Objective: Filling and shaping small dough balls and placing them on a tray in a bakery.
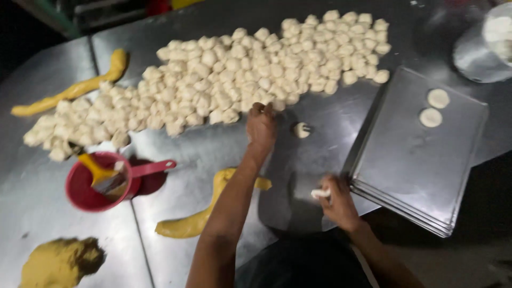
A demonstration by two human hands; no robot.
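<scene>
A long heap of small white dough pieces (240, 74) stretches across the steel table (48, 176). My left hand (261, 125) reaches to the near edge of the heap, fingers curled onto a piece there. One loose dough piece (302, 129) lies just right of that hand. My right hand (337, 200) is close to me by the tray's corner and pinches a small white dough piece (320, 193). On the metal tray (410, 165) at the right lie two flattened dough discs (434, 108).
A yellow filling roll (197, 216) lies under my left forearm, another yellow roll (80, 88) at the far left, and a yellow mound (58, 261) at the near left. A red cup (96, 184) holds a yellow scraper. A round metal lid (482, 45) sits at the far right.
</scene>
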